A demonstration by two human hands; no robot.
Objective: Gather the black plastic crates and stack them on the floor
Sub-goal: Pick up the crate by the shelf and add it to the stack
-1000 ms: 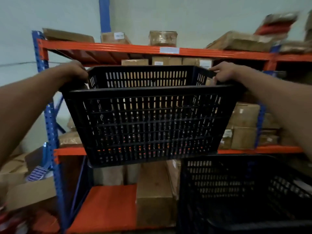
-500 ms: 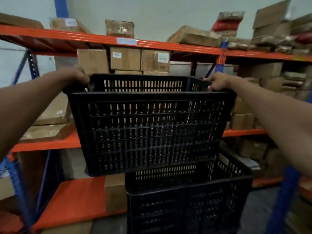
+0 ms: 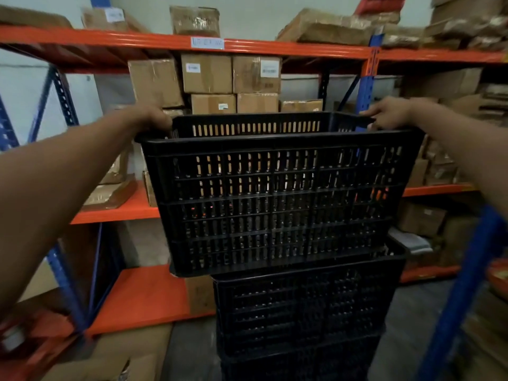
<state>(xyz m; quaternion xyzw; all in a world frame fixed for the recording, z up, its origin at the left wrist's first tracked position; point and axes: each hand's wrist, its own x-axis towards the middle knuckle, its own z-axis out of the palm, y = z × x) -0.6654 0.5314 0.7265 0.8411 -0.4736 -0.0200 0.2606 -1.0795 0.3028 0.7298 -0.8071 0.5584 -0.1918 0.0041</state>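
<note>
Holds a black crate (image 3: 275,199) up by its top rim, with left hand (image 3: 152,118) grasping the left end and right hand (image 3: 389,114) grasping the right end, fingers curled over the edge. Keeps it level at the top of the stacked black crates (image 3: 302,306) on the floor (image 3: 406,320), offset leftward; cannot tell whether touching. Faces orange shelving (image 3: 137,39) loaded with cardboard boxes (image 3: 206,74).

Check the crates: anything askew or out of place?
The held crate is offset left of the stack: its bottom left corner overhangs the stack's rim, so they are not lined up. The left hand and right hand grip its top rim. Nothing looks damaged.
</note>
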